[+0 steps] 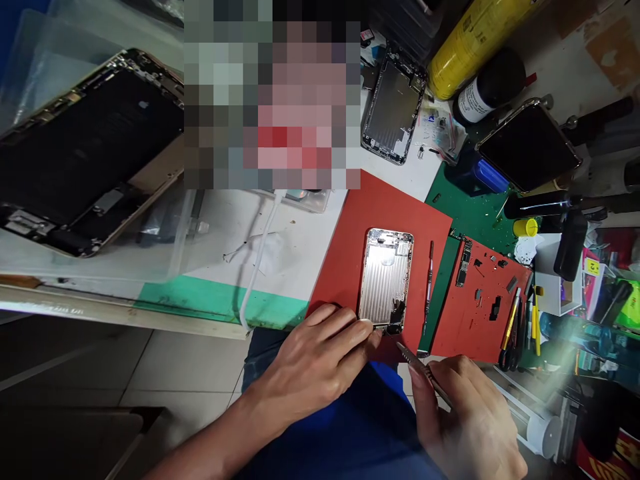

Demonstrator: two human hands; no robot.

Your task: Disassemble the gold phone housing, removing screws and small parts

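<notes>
An opened phone housing (pixel 385 280) with a bare, shiny metal inside lies on a red mat (pixel 335 267). My left hand (pixel 320 353) grips its lower left corner, fingers close together. A dark flex part (pixel 397 315) shows at the housing's bottom right. In my right hand (pixel 465 407) are tweezers (pixel 425 370), pinched between thumb and fingers. Their tip points up and left, just below the housing and apart from it. A slim metal tool (pixel 429 287) rests to the right of the housing.
Several small phone parts (pixel 495 308) lie on a second red sheet (pixel 450 340), with pens and scissors (pixel 510 357) beside it. Another phone housing (pixel 395 110) sits farther back. A phone with its battery (pixel 100 147) is at left. A white cable (pixel 260 260) crosses the table edge.
</notes>
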